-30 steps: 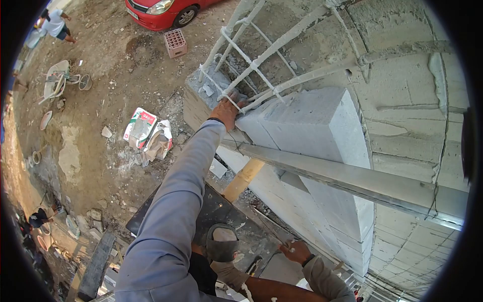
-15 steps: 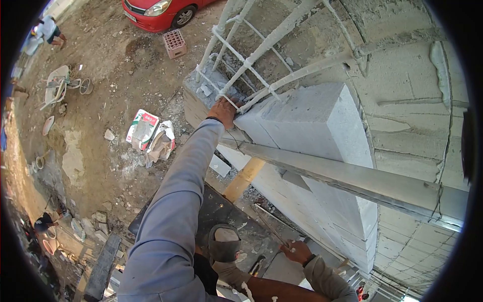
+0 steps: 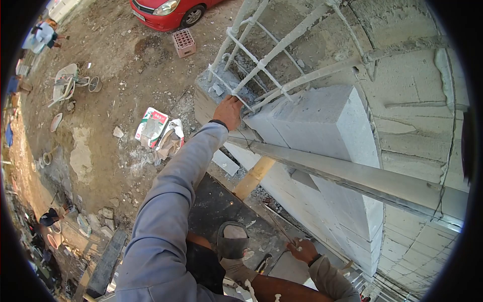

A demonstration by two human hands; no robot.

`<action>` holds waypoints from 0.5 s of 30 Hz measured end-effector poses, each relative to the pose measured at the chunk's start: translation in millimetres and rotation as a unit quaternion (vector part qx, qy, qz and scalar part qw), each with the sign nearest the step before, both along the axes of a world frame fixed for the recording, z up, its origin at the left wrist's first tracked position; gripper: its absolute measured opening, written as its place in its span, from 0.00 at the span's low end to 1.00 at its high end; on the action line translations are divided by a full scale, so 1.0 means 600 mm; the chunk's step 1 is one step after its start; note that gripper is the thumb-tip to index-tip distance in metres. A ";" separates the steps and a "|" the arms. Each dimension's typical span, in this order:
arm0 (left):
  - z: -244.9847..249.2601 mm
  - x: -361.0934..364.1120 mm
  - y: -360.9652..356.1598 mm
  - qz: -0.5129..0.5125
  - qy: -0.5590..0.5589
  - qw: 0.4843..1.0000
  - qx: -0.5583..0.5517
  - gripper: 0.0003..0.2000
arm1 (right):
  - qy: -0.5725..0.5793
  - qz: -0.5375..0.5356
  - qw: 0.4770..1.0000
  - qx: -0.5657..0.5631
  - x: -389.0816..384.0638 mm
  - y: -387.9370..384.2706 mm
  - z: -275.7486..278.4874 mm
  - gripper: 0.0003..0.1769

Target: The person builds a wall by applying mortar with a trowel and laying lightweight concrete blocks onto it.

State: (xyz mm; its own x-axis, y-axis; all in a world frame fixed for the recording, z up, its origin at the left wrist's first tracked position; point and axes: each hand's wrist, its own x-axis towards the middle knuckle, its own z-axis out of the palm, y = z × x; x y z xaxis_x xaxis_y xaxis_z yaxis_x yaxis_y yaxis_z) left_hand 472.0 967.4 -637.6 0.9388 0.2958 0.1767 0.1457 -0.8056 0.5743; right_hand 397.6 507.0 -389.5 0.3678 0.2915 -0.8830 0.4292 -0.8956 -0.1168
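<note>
My left hand (image 3: 229, 111) reaches out to the top of a concrete column (image 3: 205, 84). Its fingers curl round the lower end of a whitish, mortar-coated rebar cage (image 3: 260, 64). Just right of it lies a row of pale grey blocks (image 3: 307, 116). Low on the right, my right hand (image 3: 303, 250) is closed on a thin rod (image 3: 275, 221) that slants up and left; its far end is hard to make out. A sandalled foot (image 3: 233, 240) stands on a dark board (image 3: 214, 206) between my arms.
A long metal beam (image 3: 352, 176) crosses beside the blocks, above a wooden plank (image 3: 254, 177). On the ground below are torn cement bags (image 3: 153, 128), a brick-red crate (image 3: 184, 43), a wheelbarrow (image 3: 65, 83) and a red car (image 3: 168, 11). Other people are at the far left.
The view has shifted slightly, so most things sit further right. My left hand stays at the rebar and my right hand keeps the rod.
</note>
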 end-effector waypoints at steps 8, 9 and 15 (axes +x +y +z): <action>0.006 -0.013 -0.030 0.047 0.124 0.991 -0.003 0.25 | -0.018 0.017 1.000 0.005 -0.006 -0.022 -0.016 0.28; 0.018 -0.008 -0.033 0.057 0.185 0.980 -0.047 0.26 | 0.006 0.024 0.999 -0.033 -0.005 -0.020 -0.011 0.30; -0.040 0.023 -0.037 -0.016 0.040 0.995 0.089 0.28 | -0.018 0.002 1.000 0.016 -0.013 -0.014 -0.011 0.27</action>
